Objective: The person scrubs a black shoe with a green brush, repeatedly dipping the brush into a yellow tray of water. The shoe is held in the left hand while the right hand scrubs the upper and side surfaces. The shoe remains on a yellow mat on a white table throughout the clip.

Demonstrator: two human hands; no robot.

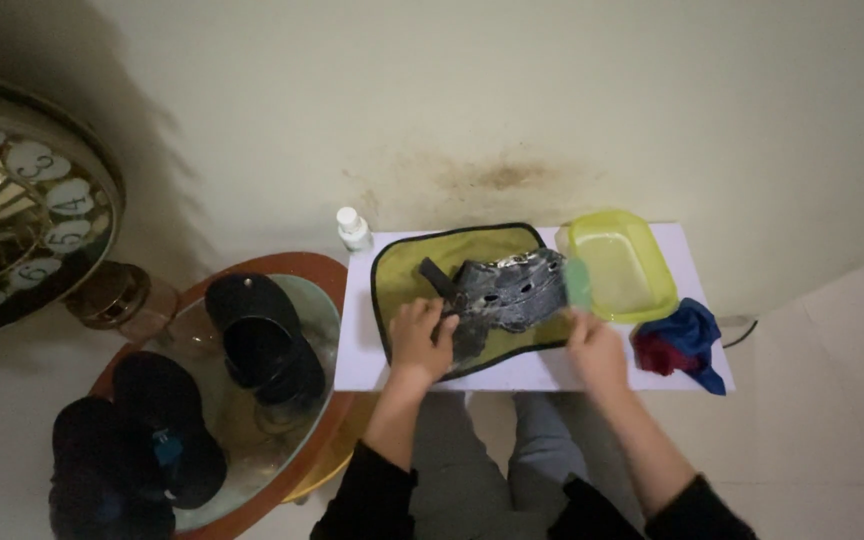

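A dark grey clog-like shoe [507, 288] with holes lies on a yellow-green mat [402, 268] with a black border, on a small white table [362, 350]. My left hand [420, 338] presses on the shoe's near left end and holds it down. My right hand [592, 345] is at the shoe's right side and grips a small green brush or sponge [578, 282], blurred, against the shoe.
A yellow-green plastic tub [620, 268] stands at the table's back right. A red and blue cloth [682, 342] lies at the right edge, a small white bottle [353, 229] at the back left. Dark caps [252, 335] sit on a round glass-topped table to the left.
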